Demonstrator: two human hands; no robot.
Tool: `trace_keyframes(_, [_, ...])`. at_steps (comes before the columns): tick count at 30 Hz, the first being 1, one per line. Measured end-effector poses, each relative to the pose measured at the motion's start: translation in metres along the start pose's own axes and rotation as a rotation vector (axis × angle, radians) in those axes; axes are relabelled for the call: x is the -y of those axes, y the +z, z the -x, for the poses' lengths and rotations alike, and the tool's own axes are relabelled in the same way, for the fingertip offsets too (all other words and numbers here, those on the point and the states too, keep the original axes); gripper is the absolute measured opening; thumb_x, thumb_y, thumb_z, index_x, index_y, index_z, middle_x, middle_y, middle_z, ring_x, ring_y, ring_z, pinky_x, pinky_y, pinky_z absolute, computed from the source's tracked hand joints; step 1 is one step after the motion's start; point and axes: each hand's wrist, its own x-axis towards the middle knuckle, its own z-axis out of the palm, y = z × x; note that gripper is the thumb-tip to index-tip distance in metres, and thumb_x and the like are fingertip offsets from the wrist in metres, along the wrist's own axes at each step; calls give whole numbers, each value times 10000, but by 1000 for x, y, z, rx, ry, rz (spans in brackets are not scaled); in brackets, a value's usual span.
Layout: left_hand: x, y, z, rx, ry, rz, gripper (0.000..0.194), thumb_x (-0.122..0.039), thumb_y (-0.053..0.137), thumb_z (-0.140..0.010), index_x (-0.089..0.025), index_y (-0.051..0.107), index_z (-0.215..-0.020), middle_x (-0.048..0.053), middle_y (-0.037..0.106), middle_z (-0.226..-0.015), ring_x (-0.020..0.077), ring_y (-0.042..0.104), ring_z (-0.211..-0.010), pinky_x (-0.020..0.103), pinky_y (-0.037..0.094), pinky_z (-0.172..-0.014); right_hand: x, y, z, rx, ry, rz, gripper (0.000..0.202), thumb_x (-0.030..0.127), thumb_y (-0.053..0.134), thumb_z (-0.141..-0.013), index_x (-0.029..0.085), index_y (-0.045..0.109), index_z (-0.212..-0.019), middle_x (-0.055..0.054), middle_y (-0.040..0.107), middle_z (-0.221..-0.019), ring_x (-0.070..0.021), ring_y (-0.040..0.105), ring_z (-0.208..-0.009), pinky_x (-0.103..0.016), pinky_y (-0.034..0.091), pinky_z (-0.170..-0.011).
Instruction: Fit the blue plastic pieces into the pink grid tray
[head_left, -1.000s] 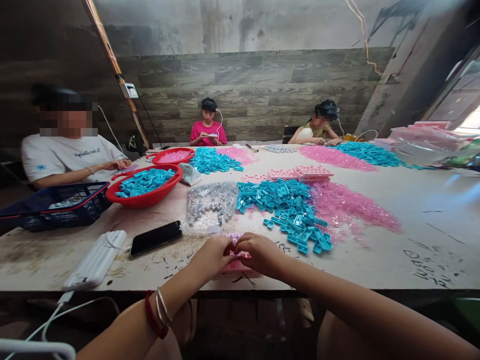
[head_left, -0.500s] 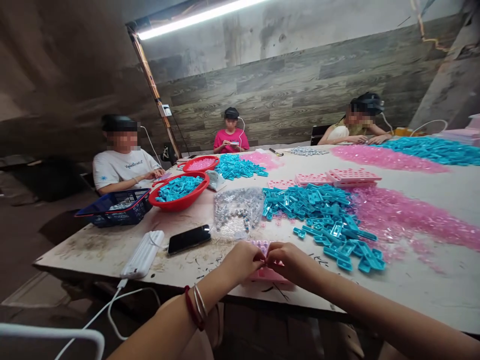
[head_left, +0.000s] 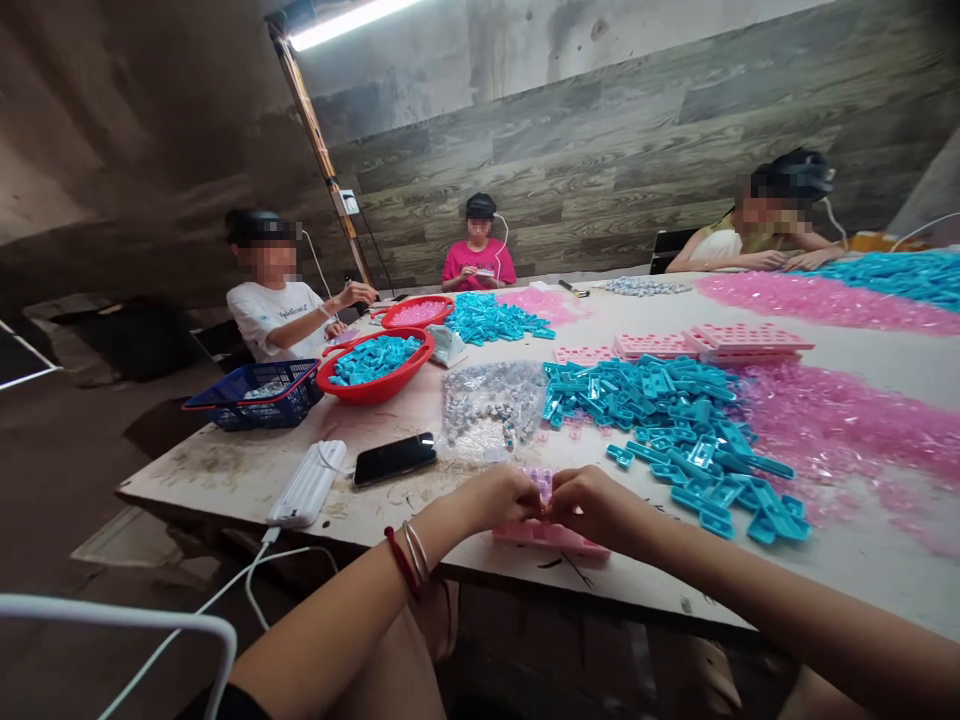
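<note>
Near the table's front edge lies a pink plastic tray with raised pockets, partly covered by my hands. My left hand and my right hand meet above it, fingertips pinched close together. Whatever is between the fingertips is too small and hidden to name. Pale purple-pink pieces show on the tray's far part, between the hands. Just beyond, a clear plastic bag of small grey bits lies beside a heap of blue plastic pieces.
Pink clear pieces spread at right, by stacked pink trays. Left of my hands are a phone, a white power bank, a red basin and a dark blue basket. Three people sit around the table.
The view has shifted, so the table's things appear further right. My hands stay together over the tray. The person at left has raised one hand.
</note>
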Motion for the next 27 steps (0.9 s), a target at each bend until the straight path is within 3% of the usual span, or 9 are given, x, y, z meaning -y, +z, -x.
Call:
trace_keyframes(7, [6, 2, -4, 11, 26, 32, 123, -148, 570, -745, -131, 682, -697, -17, 604, -570, 70, 468, -522, 172, 316, -505, 1, -5, 0, 25, -17, 17, 202, 21, 565, -685, 156, 702, -625, -28, 619, -626, -76, 528, -516, -170, 358, -476])
trace_keyframes(13, [7, 4, -2, -24, 69, 47, 111, -127, 573, -739, -144, 682, -725, -6, 651, -654, 81, 531, -595, 165, 350, -558, 3, -7, -3, 41, -24, 32, 202, 15, 556, -672, 143, 678, -573, -19, 602, -593, -65, 501, -491, -170, 341, -466])
trace_keyframes(20, [1, 14, 10, -146, 3, -30, 201, -190, 534, -793, -143, 663, -646, -4, 630, -608, 84, 505, -566, 188, 340, -563, -2, -2, 1, -18, -16, 23, 177, 81, 585, -694, 157, 687, -571, -3, 567, -536, -62, 471, -462, -173, 320, -445])
trace_keyframes(27, [-4, 16, 14, -165, -56, -19, 174, -240, 545, -798, -162, 677, -715, -2, 654, -663, 92, 515, -591, 194, 373, -602, 2, 1, 1, -15, -18, 44, 180, 48, 585, -675, 148, 679, -558, -20, 602, -589, -73, 513, -502, -172, 344, -462])
